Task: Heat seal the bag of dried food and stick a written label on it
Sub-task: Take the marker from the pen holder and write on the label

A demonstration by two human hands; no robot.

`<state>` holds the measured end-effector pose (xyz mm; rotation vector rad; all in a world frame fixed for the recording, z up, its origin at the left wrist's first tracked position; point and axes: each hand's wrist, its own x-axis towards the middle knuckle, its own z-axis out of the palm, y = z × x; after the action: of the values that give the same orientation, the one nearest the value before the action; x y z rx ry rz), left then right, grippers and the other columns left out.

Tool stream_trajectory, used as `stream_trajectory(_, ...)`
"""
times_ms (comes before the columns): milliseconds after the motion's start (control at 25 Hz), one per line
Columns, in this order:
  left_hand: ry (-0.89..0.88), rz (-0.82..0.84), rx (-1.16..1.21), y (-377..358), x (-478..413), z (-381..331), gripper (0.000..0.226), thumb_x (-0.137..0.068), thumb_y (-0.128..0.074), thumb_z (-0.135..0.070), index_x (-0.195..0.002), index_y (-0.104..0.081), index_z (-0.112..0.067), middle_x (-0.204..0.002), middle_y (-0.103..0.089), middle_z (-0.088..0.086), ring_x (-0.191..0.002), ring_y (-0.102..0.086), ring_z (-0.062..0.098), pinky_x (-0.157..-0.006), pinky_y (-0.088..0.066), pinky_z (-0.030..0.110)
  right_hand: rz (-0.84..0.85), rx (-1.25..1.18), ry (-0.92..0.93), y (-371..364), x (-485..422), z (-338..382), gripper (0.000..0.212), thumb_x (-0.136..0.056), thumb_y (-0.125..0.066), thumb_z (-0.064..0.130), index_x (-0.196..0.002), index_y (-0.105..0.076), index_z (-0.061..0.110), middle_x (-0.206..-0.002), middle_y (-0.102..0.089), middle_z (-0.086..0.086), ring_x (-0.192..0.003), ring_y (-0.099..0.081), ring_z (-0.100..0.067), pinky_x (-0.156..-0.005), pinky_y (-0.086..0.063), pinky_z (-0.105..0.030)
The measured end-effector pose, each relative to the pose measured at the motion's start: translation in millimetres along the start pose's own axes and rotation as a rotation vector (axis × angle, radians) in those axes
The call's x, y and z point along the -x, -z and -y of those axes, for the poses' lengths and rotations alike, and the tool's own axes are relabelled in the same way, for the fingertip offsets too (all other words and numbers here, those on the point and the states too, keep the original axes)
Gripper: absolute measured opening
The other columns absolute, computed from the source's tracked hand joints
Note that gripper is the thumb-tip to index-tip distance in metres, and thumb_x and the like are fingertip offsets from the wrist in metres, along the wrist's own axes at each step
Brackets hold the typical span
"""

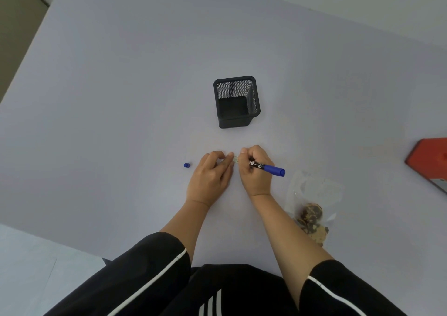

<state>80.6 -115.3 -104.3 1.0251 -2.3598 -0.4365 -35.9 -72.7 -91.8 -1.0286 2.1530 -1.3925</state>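
My right hand point(254, 170) grips a blue marker point(268, 168), its tip pointing down at a small pale label point(236, 159) on the table. My left hand point(211, 172) lies flat beside it, with the fingertips pressing on the label's left edge. Both hands hide most of the label. The marker's blue cap point(186, 165) lies loose to the left of my left hand. A clear plastic bag of dried food point(312, 209) lies flat on the table to the right of my right forearm.
A black mesh pen holder point(237, 101) stands empty behind my hands. A red heat sealer point(429, 163) sits at the right edge, partly cut off. The pale table point(121, 97) runs to a left edge beside the floor.
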Motion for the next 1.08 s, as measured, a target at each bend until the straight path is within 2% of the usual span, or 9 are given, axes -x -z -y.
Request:
stream_trajectory(360,-0.004,0.001,0.005,0.5,-0.7,0.6,0.022,-0.086,-0.061,-0.014,-0.102,-0.072,-0.003,-0.085,-0.063,0.013,-0.067,-0.059,0.025,-0.066,-0.049,0.028,-0.001,0.003,-0.014,-0.6,-1.1,1.3,0.032,-0.089,-0.047,0.023,-0.061,-0.042,0.007,-0.053,-0.044,-0.011,-0.052,-0.036,-0.011,-0.051,-0.035,-0.010)
stream_trajectory(520,-0.001,0.002,0.008,0.7,-1.1,1.0,0.022,-0.086,-0.062,-0.013,-0.103,-0.072,-0.003,-0.085,-0.064,0.013,-0.067,-0.059,0.025,-0.066,-0.049,0.028,-0.002,0.009,-0.015,-1.4,-1.6,0.7,0.036,-0.089,-0.047,0.024,-0.061,-0.044,0.001,-0.054,-0.047,-0.014,-0.051,-0.037,-0.012,-0.050,-0.036,-0.014)
stream_trajectory(720,-0.005,-0.006,0.008,-0.7,-0.2,1.4,0.022,-0.086,-0.062,-0.013,-0.102,-0.072,-0.003,-0.086,-0.063,0.013,-0.067,-0.058,0.025,-0.067,-0.048,0.028,-0.002,0.006,0.000,-1.4,-0.4,0.3,0.034,-0.089,-0.047,0.023,-0.061,-0.044,0.002,-0.053,-0.045,-0.012,-0.051,-0.036,-0.010,-0.051,-0.036,-0.012)
stream_trajectory(880,-0.005,0.000,0.003,-0.2,-0.2,1.3,0.023,-0.089,-0.058,-0.016,-0.102,-0.072,-0.003,-0.086,-0.063,0.012,-0.067,-0.058,0.024,-0.067,-0.049,0.027,-0.022,-0.009,-0.015,-1.6,-1.3,1.1,0.031,-0.089,-0.047,0.023,-0.062,-0.041,0.010,-0.056,-0.040,-0.002,-0.049,-0.032,-0.006,-0.052,-0.034,-0.006)
stream_trajectory(1080,0.001,0.001,0.003,-0.2,-0.3,0.9,0.023,-0.089,-0.058,-0.016,-0.102,-0.072,-0.003,-0.085,-0.064,0.013,-0.067,-0.059,0.025,-0.066,-0.050,0.028,-0.027,-0.011,0.003,-1.7,-1.3,0.9,0.032,-0.088,-0.047,0.019,-0.060,-0.043,0.006,-0.053,-0.044,-0.012,-0.056,-0.036,-0.010,-0.053,-0.034,-0.004)
